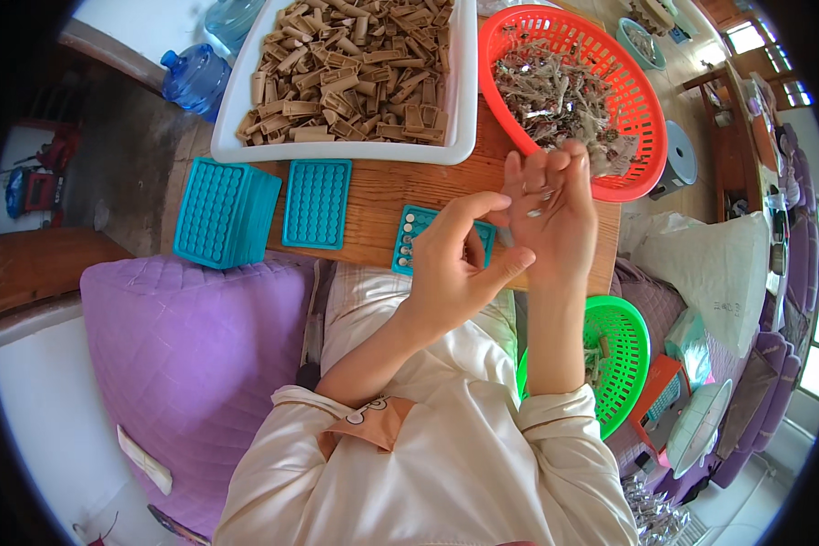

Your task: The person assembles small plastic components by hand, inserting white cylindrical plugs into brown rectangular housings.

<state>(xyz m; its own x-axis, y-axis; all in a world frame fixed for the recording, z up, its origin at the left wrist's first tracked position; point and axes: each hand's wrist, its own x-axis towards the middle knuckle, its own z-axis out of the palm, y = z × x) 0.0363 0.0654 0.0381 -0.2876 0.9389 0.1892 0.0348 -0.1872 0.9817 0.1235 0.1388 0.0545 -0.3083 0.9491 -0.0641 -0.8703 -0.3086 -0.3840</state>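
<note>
My right hand is turned palm up in front of the red basket, fingers curled, cupping a few small silvery pieces. Beside it, my left hand reaches across with thumb and index finger apart. The index fingertip is close to the right palm; the other left fingers are partly hidden. Beneath the left hand lies a teal tray of round pockets, partly covered, with small round whitish pieces in its left column. Another teal tray lies flat to the left, next to a stack of the same trays.
A white tub full of brown plastic parts stands at the back of the wooden table. The red basket at its right holds tangled small parts. A green basket sits right of my lap, a purple quilted cover left.
</note>
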